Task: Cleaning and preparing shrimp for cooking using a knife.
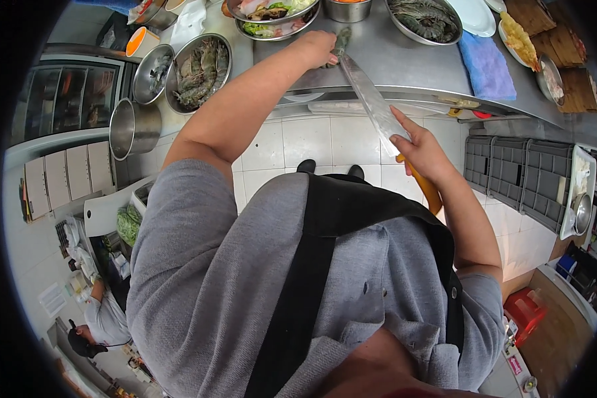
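My right hand (419,151) grips a large kitchen knife by its orange handle (428,189). The long steel blade (373,101) points up and away toward the edge of the steel counter (404,63). My left hand (315,48) reaches out to that counter edge and is closed around a slim dark object (342,41) just beyond the blade tip; I cannot tell what the object is. I wear a grey top and a black apron strap (312,265).
Steel bowls of raw prawns (199,69) (426,18), a bowl of vegetables (275,20), a white plate (474,14), a blue cloth (487,66) and wooden boards (564,40) are on the counter. A steel pot (134,127) stands left, grey crates (521,176) right. Another person (103,318) is lower left.
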`<control>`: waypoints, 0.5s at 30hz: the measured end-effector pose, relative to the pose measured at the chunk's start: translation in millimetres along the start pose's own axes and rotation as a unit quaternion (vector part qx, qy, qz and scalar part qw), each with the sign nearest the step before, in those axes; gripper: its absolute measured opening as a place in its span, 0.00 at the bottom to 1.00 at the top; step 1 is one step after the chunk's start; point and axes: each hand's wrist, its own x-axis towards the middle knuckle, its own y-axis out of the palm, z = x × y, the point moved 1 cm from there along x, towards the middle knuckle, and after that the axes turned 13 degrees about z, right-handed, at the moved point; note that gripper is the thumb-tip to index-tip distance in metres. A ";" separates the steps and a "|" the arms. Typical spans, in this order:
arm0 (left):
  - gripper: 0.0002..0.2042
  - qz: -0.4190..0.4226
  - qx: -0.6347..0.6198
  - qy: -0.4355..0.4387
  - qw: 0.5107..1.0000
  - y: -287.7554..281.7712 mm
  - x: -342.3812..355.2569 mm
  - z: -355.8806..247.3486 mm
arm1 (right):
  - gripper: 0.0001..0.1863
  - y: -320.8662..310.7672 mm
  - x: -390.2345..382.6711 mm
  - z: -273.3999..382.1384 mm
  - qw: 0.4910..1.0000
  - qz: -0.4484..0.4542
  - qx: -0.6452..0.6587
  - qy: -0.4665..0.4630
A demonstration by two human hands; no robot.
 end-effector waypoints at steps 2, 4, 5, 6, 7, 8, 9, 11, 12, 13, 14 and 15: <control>0.16 0.013 -0.042 -0.020 0.999 -1.8 0.0 -1.5 | 0.30 3.3 12.4 -11.5 1.000 -0.011 0.002 -0.026; 0.16 0.018 -0.063 -0.022 0.998 -1.1 -1.1 0.6 | 0.30 11.1 17.9 -8.5 1.000 -0.013 0.007 -0.022; 0.16 0.021 -0.086 -0.024 0.996 -0.6 -1.5 1.7 | 0.30 13.5 15.6 -10.5 1.000 -0.013 0.010 -0.023; 0.16 0.022 -0.085 -0.025 0.996 2.0 -1.7 3.9 | 0.30 16.3 9.7 -14.0 1.000 -0.008 0.015 -0.020; 0.16 0.003 -0.085 -0.020 0.996 4.7 -2.6 6.7 | 0.30 18.4 6.5 -16.2 1.000 -0.004 0.020 -0.016; 0.17 -0.015 -0.085 -0.015 0.996 6.8 -3.0 9.7 | 0.30 20.8 8.5 -16.7 1.000 -0.003 0.021 -0.016; 0.17 -0.012 -0.084 -0.012 0.996 6.9 -2.5 8.0 | 0.30 24.3 10.8 -18.4 1.000 -0.004 0.025 -0.017; 0.16 -0.003 -0.160 -0.045 0.986 7.5 -1.5 5.4 | 0.30 30.9 19.3 -24.0 0.998 -0.007 0.049 -0.041; 0.16 -0.002 -0.158 -0.044 0.986 6.3 -2.3 4.6 | 0.30 34.7 21.5 -23.8 0.998 -0.008 0.051 -0.041; 0.16 0.003 -0.151 -0.053 0.987 5.2 -2.9 3.0 | 0.30 38.0 23.0 -23.4 0.997 -0.013 0.066 -0.043; 0.16 0.008 -0.144 -0.060 0.988 4.7 -3.4 2.0 | 0.30 40.5 23.7 -23.6 0.995 -0.019 0.082 -0.045; 0.16 0.009 -0.142 -0.061 0.988 5.9 -4.2 3.8 | 0.30 43.7 22.4 -25.0 0.995 -0.019 0.084 -0.046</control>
